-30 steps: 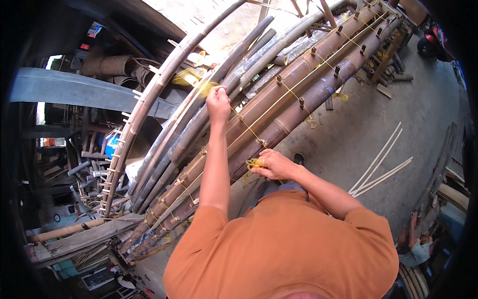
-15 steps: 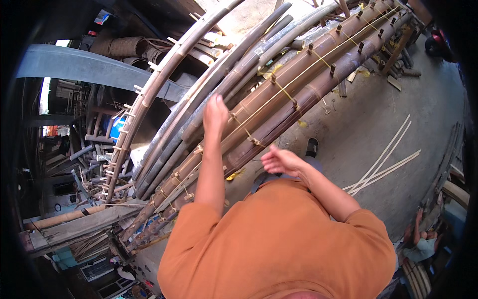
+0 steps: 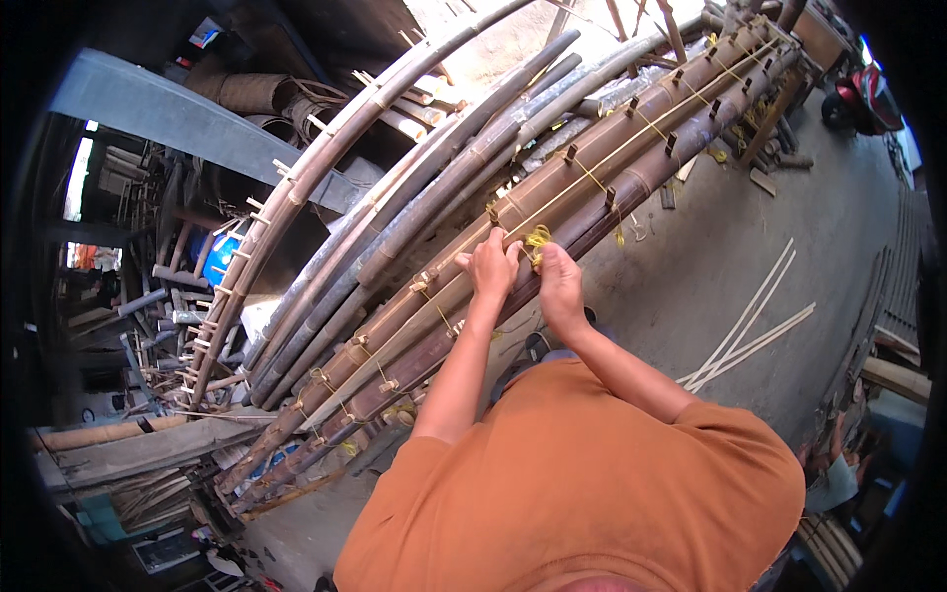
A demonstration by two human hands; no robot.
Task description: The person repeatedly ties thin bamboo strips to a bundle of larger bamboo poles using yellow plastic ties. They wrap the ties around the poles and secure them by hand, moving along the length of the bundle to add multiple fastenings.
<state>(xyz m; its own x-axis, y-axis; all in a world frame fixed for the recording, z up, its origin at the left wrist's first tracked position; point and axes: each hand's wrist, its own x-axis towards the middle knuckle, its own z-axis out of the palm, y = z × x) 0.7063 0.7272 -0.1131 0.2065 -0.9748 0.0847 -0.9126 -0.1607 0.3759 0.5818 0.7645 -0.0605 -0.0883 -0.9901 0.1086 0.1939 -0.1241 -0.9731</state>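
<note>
My left hand (image 3: 492, 268) lies over a long brown bamboo pole (image 3: 538, 194), just below a dark peg (image 3: 492, 212). Its fingers look spread, and I see nothing gripped in them. Close beside it, my right hand (image 3: 560, 288) is closed with the thumb up, pinching a bunched yellow string (image 3: 538, 237) above the gap between the two poles. The second, darker pole (image 3: 592, 220) runs parallel on my side, also set with pegs. A taut yellow cord stretches along the poles, with cross ties at the pegs. What lies beneath my palms is hidden.
A curved bamboo piece with light pegs (image 3: 291, 192) arches at the left, beyond several loose grey-brown poles (image 3: 424, 212). Pale bamboo strips (image 3: 750, 331) lie on the concrete floor at right. A red motorbike (image 3: 871, 99) stands far right; another person is at lower right.
My hands have come together at the near side of a peg. My right hand has moved up and now pinches yellow string; my left has moved right and down along the pole.
</note>
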